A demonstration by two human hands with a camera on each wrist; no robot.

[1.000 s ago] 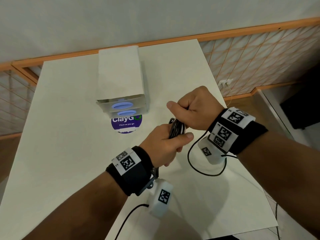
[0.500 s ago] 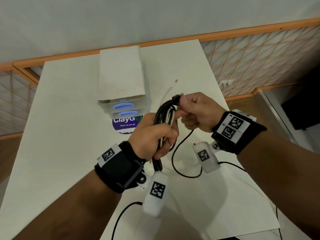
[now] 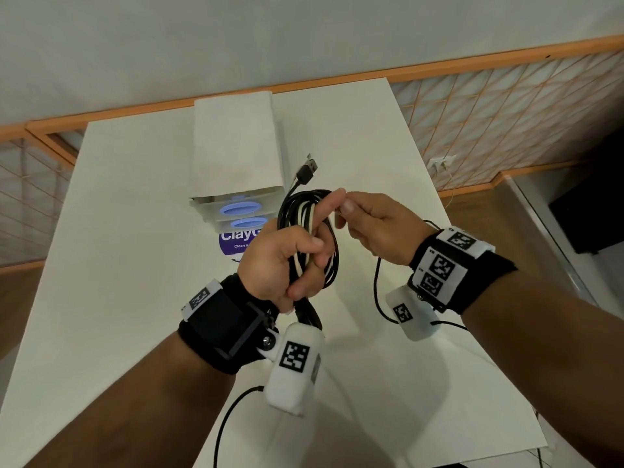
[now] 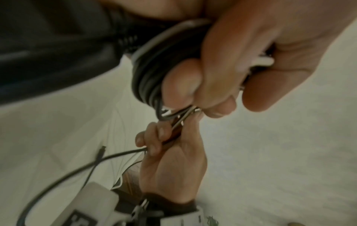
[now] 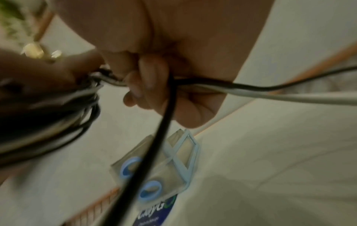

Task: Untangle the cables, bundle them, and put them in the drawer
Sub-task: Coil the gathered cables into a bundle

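Cable bundle (image 3: 305,231): black and white loops coiled together, held in the air over the table, just in front of the drawer unit.

I see my left hand (image 3: 287,261) wrapped around the lower half of the coil, fingers curled tight on it, index finger poking up through the loops. My right hand (image 3: 378,224) meets it at the top, thumb and fingers pinching a strand of the same bundle. A black USB plug (image 3: 306,170) sticks up free above the coil. Behind it stands the white drawer unit (image 3: 236,157), its two blue-handled drawers (image 3: 238,210) closed, with a purple round sticker (image 3: 236,243) on the white table (image 3: 128,251) at its foot. A thin black lead (image 3: 380,292) loops down from my right wrist.
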